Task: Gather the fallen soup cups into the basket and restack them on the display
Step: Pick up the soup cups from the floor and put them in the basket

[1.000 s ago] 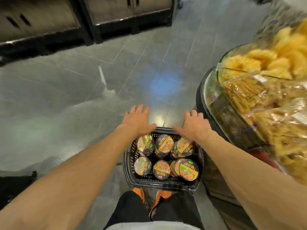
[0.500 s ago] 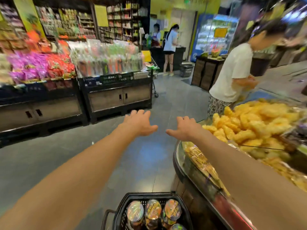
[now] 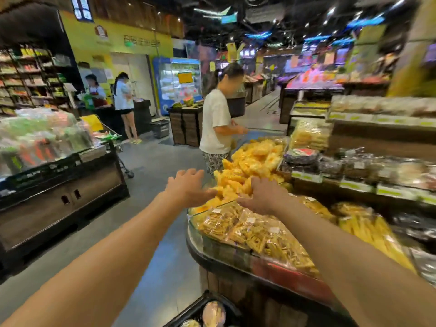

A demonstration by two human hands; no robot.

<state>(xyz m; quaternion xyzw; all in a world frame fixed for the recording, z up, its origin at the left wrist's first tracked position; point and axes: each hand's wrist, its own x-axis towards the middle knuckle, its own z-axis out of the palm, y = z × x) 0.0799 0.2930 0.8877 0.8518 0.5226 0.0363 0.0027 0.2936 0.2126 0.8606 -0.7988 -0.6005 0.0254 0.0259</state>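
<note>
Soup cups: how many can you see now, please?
2. One soup cup sits in the basket at the bottom edge; another, left of it, is cropped. More may be hidden.

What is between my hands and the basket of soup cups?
In the head view, only grey floor and the rounded end of the snack display separate the open left hand and right hand from the basket holding soup cups at the bottom edge.

Grey tiled floor [image 3: 151,166], glossy. Dark wooden display cabinet [image 3: 59,208] left of the left grip [image 3: 186,187]; yellow wall [image 3: 132,43] far beyond (signage blurred). Dark ceiling [image 3: 271,10], small spot lights [image 3: 331,10] overhead.
</note>
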